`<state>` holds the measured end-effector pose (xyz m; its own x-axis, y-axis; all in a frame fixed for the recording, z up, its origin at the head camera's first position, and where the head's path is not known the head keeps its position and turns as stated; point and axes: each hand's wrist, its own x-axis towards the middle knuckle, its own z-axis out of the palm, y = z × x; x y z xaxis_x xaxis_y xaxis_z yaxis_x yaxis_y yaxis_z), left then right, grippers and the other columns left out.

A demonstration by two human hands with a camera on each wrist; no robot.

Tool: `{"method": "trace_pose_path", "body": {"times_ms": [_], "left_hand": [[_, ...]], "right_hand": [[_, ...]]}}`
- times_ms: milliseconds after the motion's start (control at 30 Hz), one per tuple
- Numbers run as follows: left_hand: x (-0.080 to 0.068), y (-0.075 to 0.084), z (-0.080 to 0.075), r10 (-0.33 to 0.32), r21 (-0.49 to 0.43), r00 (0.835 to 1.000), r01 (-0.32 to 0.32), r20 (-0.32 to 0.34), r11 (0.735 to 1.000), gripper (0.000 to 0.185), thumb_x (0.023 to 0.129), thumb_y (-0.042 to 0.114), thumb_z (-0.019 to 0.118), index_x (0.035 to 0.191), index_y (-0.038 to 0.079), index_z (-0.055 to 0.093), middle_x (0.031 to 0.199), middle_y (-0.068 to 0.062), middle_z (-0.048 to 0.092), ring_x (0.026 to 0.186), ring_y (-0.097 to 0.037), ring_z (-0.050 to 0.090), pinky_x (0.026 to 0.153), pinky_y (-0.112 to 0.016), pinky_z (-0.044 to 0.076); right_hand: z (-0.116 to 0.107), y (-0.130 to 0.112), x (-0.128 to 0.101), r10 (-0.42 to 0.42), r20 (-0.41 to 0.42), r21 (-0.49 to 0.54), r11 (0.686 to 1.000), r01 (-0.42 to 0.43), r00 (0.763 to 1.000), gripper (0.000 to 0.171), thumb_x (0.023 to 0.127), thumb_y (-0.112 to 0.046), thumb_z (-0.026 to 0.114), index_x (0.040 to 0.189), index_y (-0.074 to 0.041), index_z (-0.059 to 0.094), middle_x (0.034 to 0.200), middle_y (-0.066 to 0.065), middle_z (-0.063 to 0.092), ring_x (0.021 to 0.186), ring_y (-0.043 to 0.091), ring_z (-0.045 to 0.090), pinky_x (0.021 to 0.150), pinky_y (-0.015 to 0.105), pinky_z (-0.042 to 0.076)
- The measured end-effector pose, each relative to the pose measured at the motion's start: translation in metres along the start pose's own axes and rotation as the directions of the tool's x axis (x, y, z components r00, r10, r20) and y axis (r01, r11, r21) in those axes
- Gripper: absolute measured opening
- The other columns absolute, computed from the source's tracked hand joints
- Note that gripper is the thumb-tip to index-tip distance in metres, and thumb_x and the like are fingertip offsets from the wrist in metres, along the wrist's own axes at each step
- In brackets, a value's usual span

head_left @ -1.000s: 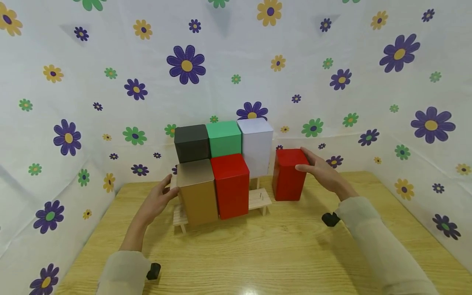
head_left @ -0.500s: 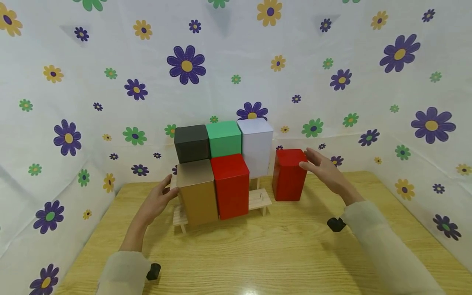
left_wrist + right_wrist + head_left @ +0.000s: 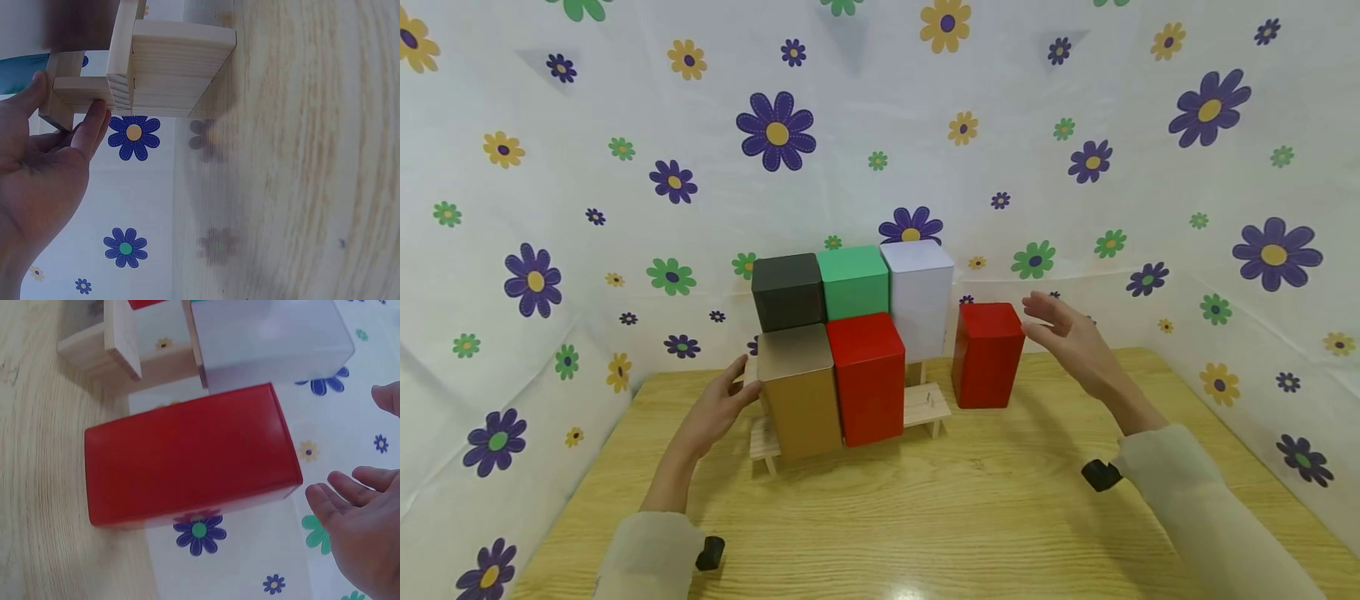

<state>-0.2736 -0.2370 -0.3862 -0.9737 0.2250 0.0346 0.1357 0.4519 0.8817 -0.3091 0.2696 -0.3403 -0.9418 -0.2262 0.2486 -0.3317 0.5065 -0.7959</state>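
My left hand (image 3: 713, 417) grips the left end of a two-tier wooden step rack (image 3: 928, 402). In the left wrist view the thumb lies on one side of the rack's upper board (image 3: 81, 90) and the fingers on the other. To the right of the rack a red box (image 3: 988, 358) stands upright on the table. My right hand (image 3: 1081, 354) is held in the air beside its upper right edge, fingers loosely bent and apart from it. The right wrist view shows a gap between the fingertips (image 3: 315, 490) and this box.
On the rack's lower step stand a gold box (image 3: 801, 392) and another red box (image 3: 871, 383). Behind them are a black box (image 3: 788, 292), a green box (image 3: 854, 283) and a white box (image 3: 919, 304). A flowered cloth (image 3: 850, 192) hangs behind the wooden table (image 3: 880, 517).
My right hand has let go of the right-hand red box and moved away to the right. The left hand stays on the rack.
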Motion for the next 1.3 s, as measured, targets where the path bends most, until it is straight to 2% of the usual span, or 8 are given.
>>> {"method": "trace_pose_path", "body": {"times_ms": [167, 433, 500, 700, 833, 967, 1100, 1300], "left_hand": [[0.005, -0.010, -0.001, 0.002, -0.016, 1.000, -0.002, 0.003, 1.000, 0.077, 0.092, 0.044, 0.045, 0.147, 0.009, 0.003, 0.151, -0.013, 0.007, 0.133, -0.038, 0.024, 0.102, -0.053, 0.027], [0.016, -0.033, -0.001, 0.012, 0.025, 1.000, -0.011, -0.018, 1.000, 0.080, 0.089, 0.052, 0.044, 0.147, 0.015, 0.003, 0.152, -0.009, 0.007, 0.133, -0.035, 0.024, 0.101, -0.052, 0.030], [0.017, -0.034, -0.001, 0.015, 0.032, 1.000, -0.014, -0.024, 0.999, 0.081, 0.089, 0.053, 0.044, 0.147, 0.014, 0.004, 0.152, -0.011, 0.007, 0.133, -0.036, 0.024, 0.101, -0.052, 0.030], [0.012, -0.022, -0.001, -0.005, 0.028, 1.000, 0.006, -0.019, 1.000, 0.079, 0.090, 0.050, 0.045, 0.147, 0.012, 0.005, 0.151, -0.011, 0.008, 0.133, -0.037, 0.024, 0.101, -0.053, 0.029], [0.017, -0.033, -0.001, -0.004, 0.049, 1.000, 0.005, -0.029, 0.999, 0.081, 0.088, 0.054, 0.045, 0.147, 0.015, 0.005, 0.152, -0.009, 0.009, 0.133, -0.035, 0.025, 0.101, -0.052, 0.030], [0.018, -0.035, -0.001, -0.003, 0.049, 1.000, 0.004, -0.031, 0.999, 0.081, 0.088, 0.055, 0.045, 0.147, 0.016, 0.005, 0.152, -0.009, 0.009, 0.133, -0.035, 0.025, 0.101, -0.052, 0.030], [0.018, -0.035, 0.000, 0.002, 0.053, 0.999, -0.001, -0.032, 0.999, 0.081, 0.088, 0.054, 0.044, 0.147, 0.015, 0.005, 0.152, -0.008, 0.009, 0.133, -0.035, 0.025, 0.101, -0.052, 0.030], [0.018, -0.035, 0.000, 0.007, 0.051, 1.000, -0.005, -0.031, 0.999, 0.080, 0.089, 0.054, 0.044, 0.147, 0.016, 0.005, 0.152, -0.009, 0.009, 0.133, -0.036, 0.025, 0.101, -0.052, 0.030]], "right_hand": [[0.005, -0.015, -0.009, -0.027, 0.021, 0.031, 0.999, 0.026, 0.999, 0.063, 0.089, -0.044, 0.052, 0.143, -0.025, 0.026, 0.143, 0.003, 0.034, 0.128, 0.029, 0.035, 0.097, 0.055, 0.034], [0.020, -0.033, -0.014, -0.098, 0.063, 0.061, 0.994, 0.095, 0.993, 0.059, 0.090, -0.037, 0.054, 0.141, -0.021, 0.031, 0.140, 0.002, 0.037, 0.128, 0.030, 0.036, 0.098, 0.052, 0.035], [0.024, -0.037, -0.014, -0.108, 0.077, 0.072, 0.992, 0.102, 0.991, 0.057, 0.090, -0.036, 0.055, 0.141, -0.023, 0.032, 0.139, 0.002, 0.038, 0.127, 0.030, 0.036, 0.098, 0.052, 0.035], [0.035, -0.060, -0.018, -0.121, 0.122, 0.089, 0.990, 0.111, 0.985, 0.057, 0.091, -0.029, 0.055, 0.141, -0.019, 0.031, 0.141, 0.006, 0.035, 0.128, 0.032, 0.035, 0.097, 0.051, 0.037], [0.042, -0.056, -0.011, -0.150, 0.133, 0.092, 0.986, 0.138, 0.980, 0.057, 0.089, -0.032, 0.057, 0.140, -0.021, 0.034, 0.140, 0.004, 0.037, 0.127, 0.031, 0.038, 0.095, 0.049, 0.039], [0.050, -0.061, -0.008, -0.169, 0.143, 0.103, 0.983, 0.155, 0.975, 0.058, 0.088, -0.035, 0.058, 0.139, -0.021, 0.035, 0.139, 0.001, 0.038, 0.123, 0.030, 0.042, 0.094, 0.048, 0.041], [0.057, -0.069, -0.005, -0.183, 0.164, 0.125, 0.979, 0.164, 0.969, 0.061, 0.087, -0.036, 0.059, 0.140, -0.022, 0.034, 0.140, -0.003, 0.037, 0.122, 0.024, 0.044, 0.095, 0.045, 0.041], [0.067, -0.078, 0.001, -0.215, 0.196, 0.123, 0.973, 0.194, 0.957, 0.063, 0.086, -0.039, 0.059, 0.141, -0.019, 0.034, 0.139, 0.002, 0.039, 0.117, 0.024, 0.048, 0.093, 0.043, 0.044]]}}
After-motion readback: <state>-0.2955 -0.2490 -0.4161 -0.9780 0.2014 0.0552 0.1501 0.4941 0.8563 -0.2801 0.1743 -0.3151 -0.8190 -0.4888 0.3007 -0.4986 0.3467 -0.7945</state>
